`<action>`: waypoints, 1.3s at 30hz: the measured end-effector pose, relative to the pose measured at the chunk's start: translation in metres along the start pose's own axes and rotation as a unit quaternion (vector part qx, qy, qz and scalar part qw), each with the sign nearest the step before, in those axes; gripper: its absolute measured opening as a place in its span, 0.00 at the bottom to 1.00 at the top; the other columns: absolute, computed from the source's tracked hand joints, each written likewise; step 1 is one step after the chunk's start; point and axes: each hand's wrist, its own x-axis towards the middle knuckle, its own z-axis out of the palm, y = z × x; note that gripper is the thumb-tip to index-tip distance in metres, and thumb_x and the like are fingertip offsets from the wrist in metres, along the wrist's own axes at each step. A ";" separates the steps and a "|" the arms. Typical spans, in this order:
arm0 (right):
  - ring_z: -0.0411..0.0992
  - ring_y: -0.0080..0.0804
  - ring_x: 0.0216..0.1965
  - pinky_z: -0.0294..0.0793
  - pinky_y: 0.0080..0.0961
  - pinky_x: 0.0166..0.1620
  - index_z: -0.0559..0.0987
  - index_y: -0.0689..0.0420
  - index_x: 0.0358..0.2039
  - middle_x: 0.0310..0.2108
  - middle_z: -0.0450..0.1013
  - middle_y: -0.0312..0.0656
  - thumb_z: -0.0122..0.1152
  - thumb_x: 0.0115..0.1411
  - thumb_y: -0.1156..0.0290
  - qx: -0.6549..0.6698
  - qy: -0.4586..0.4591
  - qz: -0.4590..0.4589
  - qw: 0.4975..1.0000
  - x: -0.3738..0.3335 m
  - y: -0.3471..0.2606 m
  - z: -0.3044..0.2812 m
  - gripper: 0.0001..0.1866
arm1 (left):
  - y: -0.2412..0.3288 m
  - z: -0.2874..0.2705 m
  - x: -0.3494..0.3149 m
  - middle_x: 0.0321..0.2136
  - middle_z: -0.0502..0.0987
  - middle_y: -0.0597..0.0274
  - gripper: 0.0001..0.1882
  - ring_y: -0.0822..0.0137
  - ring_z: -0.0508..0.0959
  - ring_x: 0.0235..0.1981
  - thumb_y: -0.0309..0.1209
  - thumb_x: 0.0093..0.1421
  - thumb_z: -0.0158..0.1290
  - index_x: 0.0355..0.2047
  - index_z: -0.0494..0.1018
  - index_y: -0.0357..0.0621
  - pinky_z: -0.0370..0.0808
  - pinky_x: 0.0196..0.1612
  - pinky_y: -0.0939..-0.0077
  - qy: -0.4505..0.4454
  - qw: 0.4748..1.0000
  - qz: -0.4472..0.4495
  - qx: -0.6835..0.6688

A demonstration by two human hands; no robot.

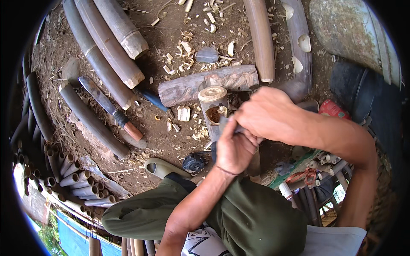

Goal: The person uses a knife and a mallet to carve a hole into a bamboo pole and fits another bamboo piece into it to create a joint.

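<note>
A bamboo tube (213, 99) leans up in front of me, its pale cut end on top and an opening carved in its side. A grey knife blade (223, 122) lies at that opening, where a curl of pale shaving shows. My left hand (237, 147) is closed with its thumb pressed on the blade; its curled fingers are partly hidden. My right hand (267, 114) is a fist just beside it, closed on the knife, whose handle it hides. Behind the tube lies a rough log (232, 81) on the dirt.
Long bamboo poles (109, 40) lie at the left, near a machete (102, 100) with a wooden handle. A notched bamboo pole (299, 47) and a big weathered container (346, 34) stand at the right. Shavings litter the ground. Stacked bamboo tubes (87, 190) fill the lower left.
</note>
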 end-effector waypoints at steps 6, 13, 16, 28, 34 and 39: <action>0.79 0.45 0.28 0.76 0.40 0.27 0.77 0.53 0.30 0.26 0.78 0.41 0.66 0.48 0.64 0.196 0.063 0.080 0.975 -0.024 -0.007 0.067 0.11 | -0.007 -0.017 -0.009 0.22 0.76 0.60 0.17 0.66 0.76 0.22 0.40 0.69 0.43 0.38 0.74 0.38 0.73 0.30 0.71 0.116 0.970 0.031 0.213; 0.78 0.52 0.30 0.77 0.45 0.33 0.74 0.57 0.43 0.28 0.78 0.49 0.61 0.50 0.73 0.481 0.263 0.193 0.814 -0.002 -0.077 0.134 0.17 | 0.043 -0.016 -0.019 0.11 0.74 0.55 0.27 0.68 0.71 0.11 0.39 0.66 0.42 0.17 0.75 0.32 0.69 0.18 0.73 0.159 0.747 -0.018 0.645; 0.75 0.59 0.34 0.74 0.49 0.37 0.70 0.58 0.42 0.29 0.76 0.55 0.60 0.53 0.73 0.518 0.292 0.229 0.770 0.021 -0.102 0.149 0.15 | 0.064 -0.014 -0.017 0.15 0.75 0.42 0.17 0.51 0.80 0.19 0.33 0.62 0.44 0.20 0.70 0.36 0.77 0.24 0.57 0.084 0.575 0.018 0.814; 0.77 0.58 0.36 0.79 0.42 0.40 0.64 0.66 0.56 0.44 0.73 0.58 0.58 0.56 0.69 0.419 0.258 0.094 0.865 -0.015 -0.068 0.131 0.29 | 0.048 -0.024 -0.020 0.08 0.70 0.61 0.23 0.66 0.71 0.12 0.40 0.69 0.46 0.19 0.76 0.43 0.67 0.15 0.69 0.141 0.743 0.047 0.653; 0.79 0.41 0.27 0.78 0.34 0.29 0.78 0.60 0.40 0.22 0.77 0.48 0.63 0.49 0.70 0.030 0.066 0.076 0.994 -0.039 -0.028 0.052 0.16 | -0.010 -0.037 -0.003 0.24 0.70 0.66 0.28 0.73 0.70 0.26 0.47 0.71 0.42 0.65 0.60 0.45 0.70 0.37 0.72 -0.029 0.995 -0.062 0.077; 0.78 0.51 0.31 0.77 0.42 0.33 0.76 0.58 0.40 0.27 0.78 0.49 0.61 0.50 0.73 0.198 0.004 0.043 0.979 -0.027 -0.011 0.047 0.15 | -0.002 -0.037 -0.009 0.21 0.72 0.62 0.26 0.69 0.72 0.23 0.45 0.71 0.43 0.56 0.67 0.34 0.71 0.32 0.73 0.037 0.985 -0.023 0.166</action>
